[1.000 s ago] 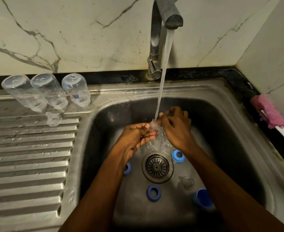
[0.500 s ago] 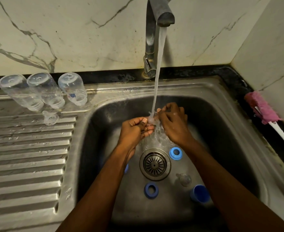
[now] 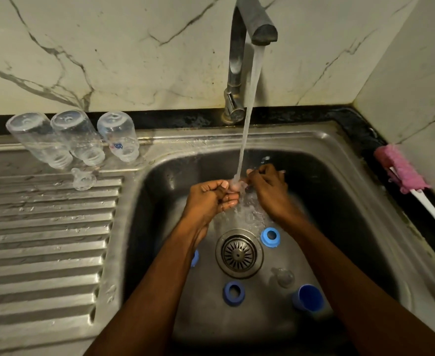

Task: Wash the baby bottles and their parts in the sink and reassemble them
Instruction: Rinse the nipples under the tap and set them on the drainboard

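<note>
Clear teat [image 3: 237, 186] is directly under the water stream [image 3: 249, 104], above the drain [image 3: 239, 253], held between both grips. Left hand [image 3: 208, 199]: fingers curled, thumb pressed on the teat's near side. Right hand [image 3: 269, 191]: fingertips pinching its far side. Both are clenched on it, neither released. Judgement: soft silicone, very light, slick when wet, and it folds rather than breaks. Best taken by the thicker base flange, leaving the thin tip free so water runs through; a loose pinch could let the stream knock it out. Below in the sink [image 3: 352, 201]: two blue rings in full view [image 3: 270, 236] [image 3: 233, 292], a third blue piece [image 3: 194, 258] mostly hidden by my left forearm, a second teat [image 3: 285, 277] and a blue cap [image 3: 308, 300]. All unwashed or unrinsed, I would guess. On the draining board, three bottles [image 3: 80, 138] are mouth-down, and another teat [image 3: 83, 179] is just in front of them. Pink brush [image 3: 401, 170] rests on the dark worktop [image 3: 360, 134], right of the sink. Reassembly not yet begun.
</note>
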